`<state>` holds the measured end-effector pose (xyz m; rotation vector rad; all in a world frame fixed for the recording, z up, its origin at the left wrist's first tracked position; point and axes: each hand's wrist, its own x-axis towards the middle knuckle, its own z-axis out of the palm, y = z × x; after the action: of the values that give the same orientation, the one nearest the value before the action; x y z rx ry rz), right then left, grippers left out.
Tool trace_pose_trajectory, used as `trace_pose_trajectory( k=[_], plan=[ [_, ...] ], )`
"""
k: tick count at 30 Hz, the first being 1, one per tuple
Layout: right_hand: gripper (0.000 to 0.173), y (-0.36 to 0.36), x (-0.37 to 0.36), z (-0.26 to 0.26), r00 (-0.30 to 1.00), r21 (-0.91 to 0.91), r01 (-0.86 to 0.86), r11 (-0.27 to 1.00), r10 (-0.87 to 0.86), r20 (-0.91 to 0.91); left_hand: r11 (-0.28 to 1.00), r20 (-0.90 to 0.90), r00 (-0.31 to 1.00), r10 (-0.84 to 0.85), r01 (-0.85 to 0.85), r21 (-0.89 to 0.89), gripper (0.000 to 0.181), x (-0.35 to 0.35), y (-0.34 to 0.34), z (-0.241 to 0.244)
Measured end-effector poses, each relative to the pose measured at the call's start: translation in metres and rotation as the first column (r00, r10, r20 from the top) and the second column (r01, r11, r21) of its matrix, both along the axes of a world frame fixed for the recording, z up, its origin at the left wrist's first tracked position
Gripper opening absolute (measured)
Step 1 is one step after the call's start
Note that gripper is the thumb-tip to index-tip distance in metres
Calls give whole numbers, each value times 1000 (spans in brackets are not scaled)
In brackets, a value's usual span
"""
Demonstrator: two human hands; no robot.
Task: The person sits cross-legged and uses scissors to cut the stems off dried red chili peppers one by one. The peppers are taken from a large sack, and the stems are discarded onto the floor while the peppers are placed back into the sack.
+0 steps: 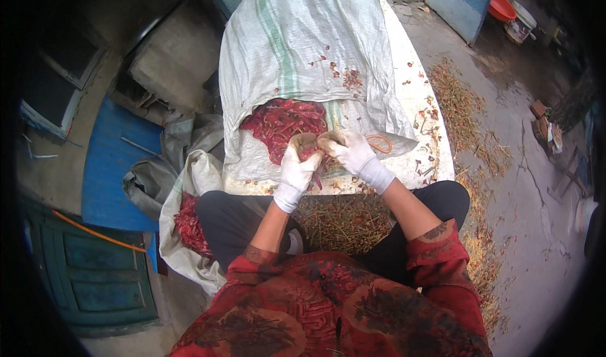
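My left hand [298, 165], in a stained white glove, is curled around dried red chili peppers, and the tip of one pepper [317, 183] hangs below it. Close beside it is my right hand [348, 150], gloved the same way, its thumb and fingers pinched together near the left fingertips. Whether a stem sits in that pinch is hidden. Just beyond both hands, a heap of dried red chili peppers [291, 115] spills from the mouth of a white woven sack [326, 35] with a green stripe. The sack lies on a pale tabletop [402, 59].
Left of my knee stands a second woven sack [171, 248] holding red peppers. An orange cord loop [381, 143] lies right of my right hand. Stems and caps [345, 224] cover the floor between my legs, with a stem pile [454, 97] along the table's right side.
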<state>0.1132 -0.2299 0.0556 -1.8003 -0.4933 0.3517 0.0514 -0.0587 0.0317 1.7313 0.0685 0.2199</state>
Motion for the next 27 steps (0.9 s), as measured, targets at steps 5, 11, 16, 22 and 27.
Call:
trace_pose_trajectory(
  k=[5,11,16,22,27],
  plan=[
    [25,-1,-6,-1,953,-64,136,989,-113,280,970,-154,976,-151,117,-215,44,-4,-4,20],
    [23,-1,-16,-10,880,-32,110,993,-83,468,889,-312,881,-356,216,-404,18,-12,0,41],
    [24,-6,-22,-2,903,490,163,856,70,-423,937,-19,946,-325,325,126,17,-18,-4,38],
    [17,-32,25,16,728,620,620,480,-57,-683,689,-76,785,-615,582,432,32,-46,-28,24],
    [28,-37,19,14,755,675,543,499,62,-652,890,-127,946,-300,325,321,24,-50,11,-7]
  ],
)
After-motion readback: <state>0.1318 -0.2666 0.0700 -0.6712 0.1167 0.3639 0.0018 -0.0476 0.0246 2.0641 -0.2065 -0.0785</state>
